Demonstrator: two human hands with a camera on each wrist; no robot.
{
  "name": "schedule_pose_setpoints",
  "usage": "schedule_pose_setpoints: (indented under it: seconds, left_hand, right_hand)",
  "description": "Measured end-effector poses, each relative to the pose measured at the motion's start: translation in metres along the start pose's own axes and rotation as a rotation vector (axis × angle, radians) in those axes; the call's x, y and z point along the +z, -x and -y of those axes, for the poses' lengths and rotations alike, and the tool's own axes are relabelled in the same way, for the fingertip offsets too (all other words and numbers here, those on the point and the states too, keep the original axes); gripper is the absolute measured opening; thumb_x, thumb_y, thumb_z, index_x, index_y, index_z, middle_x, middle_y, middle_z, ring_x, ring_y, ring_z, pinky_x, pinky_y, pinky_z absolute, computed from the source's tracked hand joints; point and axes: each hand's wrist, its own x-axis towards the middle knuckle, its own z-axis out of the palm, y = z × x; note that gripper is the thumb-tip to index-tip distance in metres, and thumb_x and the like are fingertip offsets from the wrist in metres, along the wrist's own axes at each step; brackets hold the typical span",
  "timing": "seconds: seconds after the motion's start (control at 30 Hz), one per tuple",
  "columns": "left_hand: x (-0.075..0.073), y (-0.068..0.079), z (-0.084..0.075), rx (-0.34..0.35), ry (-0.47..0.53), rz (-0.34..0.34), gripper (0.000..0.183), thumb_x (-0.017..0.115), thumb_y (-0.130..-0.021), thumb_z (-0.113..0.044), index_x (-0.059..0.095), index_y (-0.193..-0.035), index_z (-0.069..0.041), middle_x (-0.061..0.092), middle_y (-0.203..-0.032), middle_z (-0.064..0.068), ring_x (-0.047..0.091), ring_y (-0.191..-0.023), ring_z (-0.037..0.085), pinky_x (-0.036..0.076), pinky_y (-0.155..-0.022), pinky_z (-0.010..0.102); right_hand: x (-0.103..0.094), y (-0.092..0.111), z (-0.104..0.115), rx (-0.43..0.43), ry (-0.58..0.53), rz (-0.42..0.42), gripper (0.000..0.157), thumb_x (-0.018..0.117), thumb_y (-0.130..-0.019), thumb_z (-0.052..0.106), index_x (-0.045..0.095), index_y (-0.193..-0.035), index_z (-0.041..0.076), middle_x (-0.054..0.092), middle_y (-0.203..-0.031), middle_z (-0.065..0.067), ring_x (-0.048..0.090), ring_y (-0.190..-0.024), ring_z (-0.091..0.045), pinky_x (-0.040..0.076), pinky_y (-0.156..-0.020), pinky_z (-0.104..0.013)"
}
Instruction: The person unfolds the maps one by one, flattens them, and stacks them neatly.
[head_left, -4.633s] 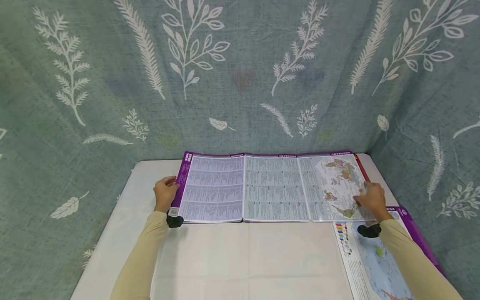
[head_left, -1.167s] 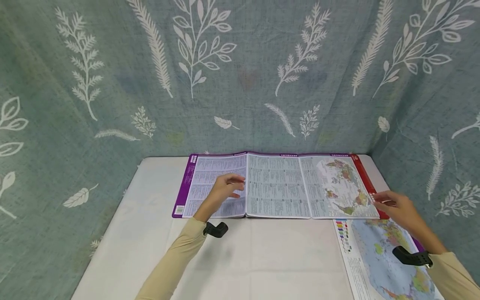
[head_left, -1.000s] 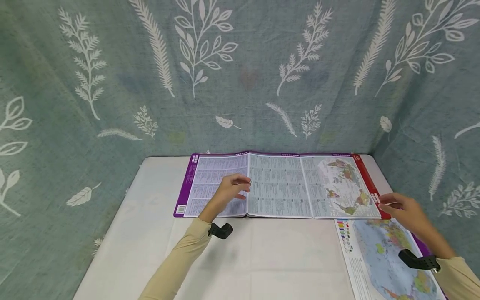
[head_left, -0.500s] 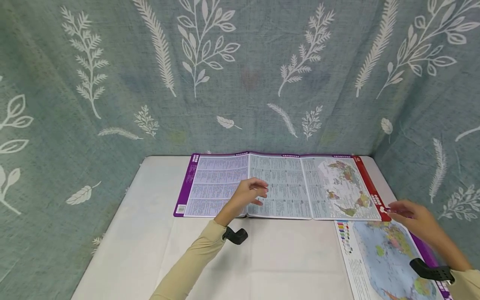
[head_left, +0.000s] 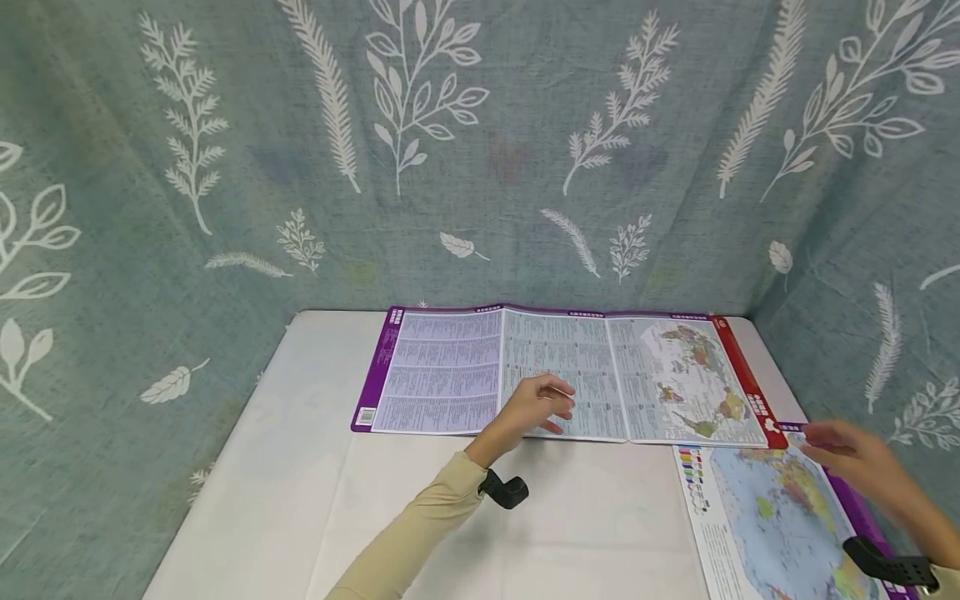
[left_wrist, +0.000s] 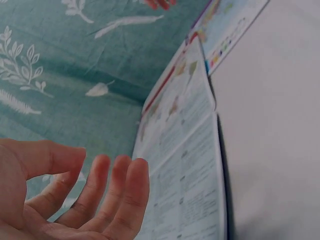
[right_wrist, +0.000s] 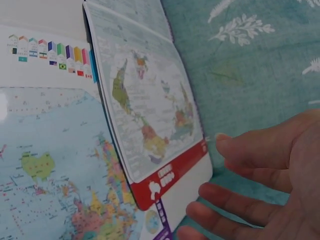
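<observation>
A folding map sheet point(head_left: 558, 342) lies unfolded along the back of the table, with text panels, a purple left edge and a small world map at its right end. Beyond that end shows a red strip point(head_left: 750, 379) with white print. My left hand point(head_left: 528, 408) hovers over the middle panel, fingers loosely bent, holding nothing; the left wrist view shows its thumb and fingers apart from the sheet. Just right of the red strip is my right hand point(head_left: 862, 462), relaxed and holding nothing. Under it lies a second map point(head_left: 765, 508), blue with a purple border, partly beneath the first sheet.
The white table point(head_left: 420, 517) ends at the back and sides against grey-green fabric point(head_left: 487, 208) with white leaf prints. Black wrist straps sit on the left wrist point(head_left: 504, 490) and the right wrist point(head_left: 888, 562).
Both hands have let go of the folding sheet's ends. The left hand has moved right to the middle panel; the right hand has drawn back right and nearer, and more of the red strip shows.
</observation>
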Motion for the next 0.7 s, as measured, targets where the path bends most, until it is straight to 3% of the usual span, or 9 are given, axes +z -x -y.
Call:
schedule_pose_setpoints:
  seconds: [0.1,0.17,0.47,0.53,0.7]
  left_hand:
    - [0.012,-0.001,0.004,-0.007,0.01,0.015,0.017,0.063,-0.089,-0.006,0.063,-0.106,-0.003,0.064,-0.104,0.018,0.066,-0.082,0.023,0.057,-0.064,0.036]
    - [0.02,-0.001,0.006,-0.012,0.017,0.025,0.017,0.062,-0.089,-0.005,0.063,-0.106,-0.002,0.064,-0.102,0.019,0.066,-0.081,0.022,0.057,-0.063,0.035]
    - [0.05,-0.007,0.018,-0.056,0.051,0.046,0.023,0.061,-0.088,-0.003,0.061,-0.111,0.003,0.066,-0.099,0.02,0.066,-0.078,0.021,0.057,-0.061,0.034]
    - [0.057,-0.007,0.019,-0.064,0.052,0.049,0.024,0.061,-0.088,-0.003,0.061,-0.111,0.004,0.066,-0.1,0.021,0.067,-0.079,0.022,0.057,-0.061,0.034]
    - [0.073,-0.009,0.023,-0.087,0.057,0.039,0.024,0.061,-0.087,-0.001,0.061,-0.11,0.005,0.067,-0.095,0.019,0.067,-0.079,0.023,0.057,-0.06,0.035]
  right_hand:
    - [-0.001,0.002,-0.006,0.036,0.01,0.0,0.053,0.059,-0.095,0.027,0.044,-0.121,-0.018,0.052,-0.11,-0.038,0.058,-0.09,-0.043,0.051,-0.062,-0.034]
    - [-0.001,0.003,-0.01,0.057,0.021,-0.004,0.054,0.058,-0.095,0.028,0.044,-0.121,-0.017,0.052,-0.11,-0.039,0.056,-0.092,-0.049,0.051,-0.063,-0.039]
    - [-0.001,0.009,-0.027,0.135,0.012,-0.034,0.056,0.054,-0.097,0.028,0.039,-0.122,-0.02,0.049,-0.112,-0.042,0.05,-0.096,-0.054,0.048,-0.068,-0.053]
    - [0.001,0.008,-0.04,0.135,0.033,-0.055,0.055,0.055,-0.096,0.03,0.042,-0.12,-0.018,0.055,-0.106,-0.037,0.054,-0.093,-0.047,0.047,-0.066,-0.053]
    - [0.005,0.005,-0.076,0.206,0.024,-0.027,0.063,0.055,-0.095,0.038,0.039,-0.122,-0.017,0.051,-0.109,-0.037,0.053,-0.093,-0.046,0.046,-0.066,-0.055]
